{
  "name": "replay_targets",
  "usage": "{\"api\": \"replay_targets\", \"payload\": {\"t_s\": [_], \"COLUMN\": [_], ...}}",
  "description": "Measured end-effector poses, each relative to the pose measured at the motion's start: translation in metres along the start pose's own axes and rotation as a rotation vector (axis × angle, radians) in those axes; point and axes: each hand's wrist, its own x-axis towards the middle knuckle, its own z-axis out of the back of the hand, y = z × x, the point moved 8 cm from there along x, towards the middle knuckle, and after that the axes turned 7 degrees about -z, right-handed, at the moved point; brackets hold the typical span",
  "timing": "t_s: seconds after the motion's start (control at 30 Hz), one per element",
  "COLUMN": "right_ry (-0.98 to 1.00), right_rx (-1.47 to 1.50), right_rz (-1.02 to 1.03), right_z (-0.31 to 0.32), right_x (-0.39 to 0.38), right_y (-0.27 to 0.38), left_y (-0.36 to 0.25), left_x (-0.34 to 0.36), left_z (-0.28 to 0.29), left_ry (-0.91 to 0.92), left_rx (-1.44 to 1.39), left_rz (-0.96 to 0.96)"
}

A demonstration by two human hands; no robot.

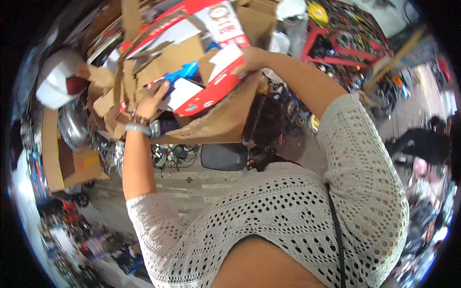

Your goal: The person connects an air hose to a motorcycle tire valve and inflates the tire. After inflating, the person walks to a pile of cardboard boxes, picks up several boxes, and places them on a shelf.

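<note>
A torn red and white cardboard box (225, 77) lies tilted over a large brown carton (216, 120) in front of me. My right hand (252, 60) is closed round the red box's right edge, its fingertips partly hidden. At the box's near left side, my left hand (151, 101) has its thumb showing and its fingers bent among the flaps, seemingly gripping the box. Just past that thumb sits a crumpled blue wrapper or bag (182, 72). Brown cardboard pieces (173, 57) fill the red box, and more torn cardboard (103, 103) sticks out beside my left wrist.
On the left are a white rounded container (60, 79), a shiny metal bowl (74, 127) and an open carton (53, 158). A red crate (336, 53) of small parts stands at the far right. A dark seat or pad (224, 157) lies below the large carton. Clutter covers both sides.
</note>
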Motion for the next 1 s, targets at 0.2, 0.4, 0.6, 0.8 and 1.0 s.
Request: {"api": "replay_targets", "payload": {"t_s": [0.2, 0.4, 0.6, 0.8, 1.0], "right_ry": [-0.43, -0.771, -0.795, -1.155, -1.438], "right_rx": [-0.2, 0.029, 0.301, 0.269, 0.206], "right_rz": [-0.115, -0.024, -0.44, -0.462, -0.562], "right_z": [0.015, -0.042, -0.109, -0.153, -0.178], "right_x": [-0.059, -0.212, -0.368, -0.478, -0.593], "right_y": [0.058, 0.074, 0.097, 0.17, 0.165], "left_y": [-0.094, -0.104, -0.116, -0.127, -0.132], "left_x": [-0.05, -0.066, -0.105, -0.254, -0.34], "left_z": [-0.103, -0.126, -0.206, -0.387, -0.48], "left_ry": [-0.233, -0.421, 0.05, 0.96, 1.244], "left_rx": [0.943, 0.908, 0.603, 0.299, 0.251], "left_rz": [-0.705, -0.935, -1.248, -1.461, -1.482]}}
